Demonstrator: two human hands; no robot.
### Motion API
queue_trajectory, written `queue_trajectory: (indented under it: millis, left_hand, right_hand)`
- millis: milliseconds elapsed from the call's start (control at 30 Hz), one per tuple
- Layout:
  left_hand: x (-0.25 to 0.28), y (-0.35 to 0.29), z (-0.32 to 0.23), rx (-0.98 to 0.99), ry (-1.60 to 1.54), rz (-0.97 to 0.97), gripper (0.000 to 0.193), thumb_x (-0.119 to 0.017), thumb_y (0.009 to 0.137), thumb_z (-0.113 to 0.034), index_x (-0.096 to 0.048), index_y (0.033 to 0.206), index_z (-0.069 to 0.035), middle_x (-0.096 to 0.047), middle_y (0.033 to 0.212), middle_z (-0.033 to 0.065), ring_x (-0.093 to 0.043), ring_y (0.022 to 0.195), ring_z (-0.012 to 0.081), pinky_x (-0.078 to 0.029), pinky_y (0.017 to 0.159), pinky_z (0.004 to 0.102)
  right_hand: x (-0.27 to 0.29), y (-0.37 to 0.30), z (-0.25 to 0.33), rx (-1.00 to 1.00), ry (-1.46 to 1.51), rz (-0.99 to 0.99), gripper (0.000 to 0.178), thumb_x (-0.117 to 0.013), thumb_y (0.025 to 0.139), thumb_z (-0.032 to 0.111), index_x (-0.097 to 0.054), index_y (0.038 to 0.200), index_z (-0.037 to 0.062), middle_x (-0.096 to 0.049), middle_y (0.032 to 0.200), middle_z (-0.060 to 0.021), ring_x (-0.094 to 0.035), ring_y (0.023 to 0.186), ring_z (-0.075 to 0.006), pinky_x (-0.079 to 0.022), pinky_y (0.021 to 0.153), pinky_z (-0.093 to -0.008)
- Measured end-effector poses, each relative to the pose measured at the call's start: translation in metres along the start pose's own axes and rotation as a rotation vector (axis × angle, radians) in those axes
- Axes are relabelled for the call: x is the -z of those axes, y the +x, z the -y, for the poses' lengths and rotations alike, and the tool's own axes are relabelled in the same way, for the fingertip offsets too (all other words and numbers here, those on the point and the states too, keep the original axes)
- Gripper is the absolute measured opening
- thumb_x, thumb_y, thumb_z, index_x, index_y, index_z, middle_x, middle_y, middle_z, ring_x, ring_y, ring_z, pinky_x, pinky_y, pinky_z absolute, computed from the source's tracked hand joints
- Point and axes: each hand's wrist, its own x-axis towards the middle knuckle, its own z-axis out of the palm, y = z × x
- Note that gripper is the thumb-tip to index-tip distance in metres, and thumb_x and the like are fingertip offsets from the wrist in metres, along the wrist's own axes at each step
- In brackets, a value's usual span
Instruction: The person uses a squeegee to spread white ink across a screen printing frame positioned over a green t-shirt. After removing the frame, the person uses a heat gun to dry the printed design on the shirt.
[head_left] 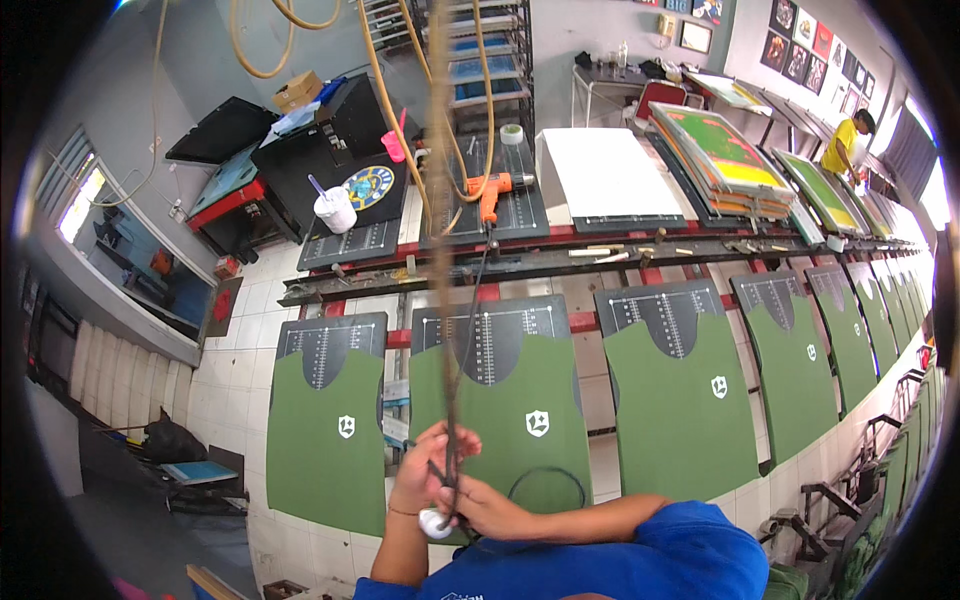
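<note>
A thin black flexible cable (481, 270) runs down to the person's hands, over the near left part of the landmark, a green cloth panel with a white shield emblem (495, 420). The left hand (430, 465) has its fingers curled loosely round the cable; the right hand (490, 508) grips it just below, its fingertips partly hidden. A rounded glossy white piece (435, 523) shows beneath them, near the panel's lower left; which fingers touch it cannot be told. A black loop (583, 490) lies over the panel's near right part, its ends lost behind the right forearm.

A blurred tan hanging cord (440, 200) crosses in front of the panel's left side, merging with the cable and cut off above. Beyond the panel rests an orange pistol-shaped heat gun (490, 190), partly covered by cords. Far right of the panel, a person in a yellow top (843, 145) bends, hands hard to make out.
</note>
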Motion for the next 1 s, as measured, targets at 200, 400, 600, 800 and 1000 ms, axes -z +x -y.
queue_trajectory:
  millis: [200, 400, 600, 800, 1000]
  left_hand:
    - [0.021, -0.072, -0.006, 0.036, -0.187, -0.127, 0.028, -0.048, 0.097, -0.033, -0.051, 0.081, -0.01, -0.054, 0.072, 0.0054, -0.055, 0.076, 0.0226, -0.047, 0.085, 0.0424]
    - [0.062, -0.123, 0.003, 0.148, -0.426, -0.044, 0.037, -0.04, 0.1, -0.038, -0.049, 0.077, -0.01, -0.053, 0.066, 0.0097, -0.056, 0.065, 0.0302, -0.049, 0.079, 0.0489]
    - [0.084, -0.137, -0.003, 0.345, -0.339, 0.058, 0.044, -0.058, 0.092, -0.047, -0.048, 0.097, -0.004, -0.064, 0.08, 0.0232, -0.067, 0.078, 0.0404, -0.052, 0.088, 0.0575]
    - [0.084, -0.144, -0.011, 0.381, -0.266, -0.182, 0.021, -0.055, 0.097, -0.027, -0.061, 0.105, -0.009, -0.061, 0.09, 0.0074, -0.057, 0.083, 0.0222, -0.049, 0.075, 0.0375]
    - [0.108, -0.145, 0.001, 0.27, -0.344, -0.338, 0.037, -0.078, 0.082, -0.031, -0.06, 0.106, -0.01, -0.063, 0.091, 0.0054, -0.059, 0.071, 0.0238, -0.047, 0.058, 0.0344]
  right_hand:
    - [-0.003, 0.011, -0.112, 0.13, -0.348, 0.255, 0.049, -0.05, 0.107, 0.032, -0.049, 0.145, 0.0015, -0.065, 0.12, -0.0103, -0.063, 0.104, -0.0199, -0.049, 0.093, -0.0326]
    - [0.109, 0.087, 0.032, -0.247, -0.674, 0.758, 0.05, -0.055, 0.102, 0.04, -0.061, 0.133, 0.0005, -0.068, 0.125, -0.0136, -0.063, 0.115, -0.0229, -0.049, 0.102, -0.0372]
    - [0.304, 0.288, 0.103, 0.121, -1.061, -0.323, 0.035, -0.061, 0.088, 0.031, -0.073, 0.102, 0.0012, -0.073, 0.103, -0.0229, -0.071, 0.093, -0.0368, -0.056, 0.085, -0.0433]
    - [0.353, 0.428, 0.155, 0.368, -1.181, -0.947, 0.038, -0.066, 0.086, 0.024, -0.06, 0.11, -0.0052, -0.067, 0.104, -0.032, -0.066, 0.101, -0.0472, -0.052, 0.092, -0.0527]
    - [0.391, 0.492, 0.145, -0.009, -1.116, -0.991, 0.075, -0.074, 0.087, 0.039, -0.037, 0.134, -0.0081, -0.065, 0.12, -0.0277, -0.065, 0.11, -0.0418, -0.052, 0.097, -0.046]
